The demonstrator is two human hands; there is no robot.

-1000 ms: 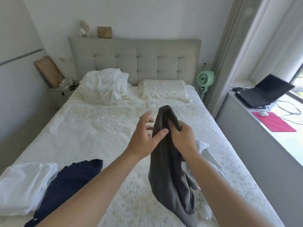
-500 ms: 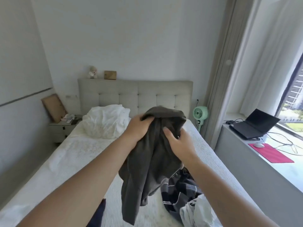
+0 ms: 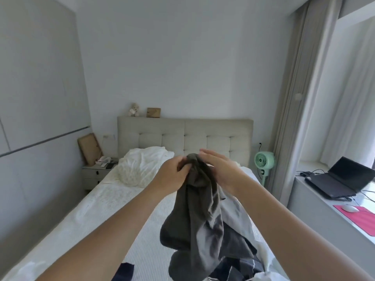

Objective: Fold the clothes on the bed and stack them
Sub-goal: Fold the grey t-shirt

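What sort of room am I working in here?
A bedroom, most likely at home: a bed with a padded headboard, a nightstand beside it, and a laptop on the window ledge.

The dark grey matt cloth garment [image 3: 194,201] hanging from my left grip [image 3: 170,177] looks soft and limp. The white bed cover [image 3: 146,236] is finely ribbed cloth. The beige tufted fabric headboard [image 3: 194,136] looks matt, the mint-green plastic fan [image 3: 263,161] smooth, the pink mouse mat [image 3: 363,220] flat and matt.
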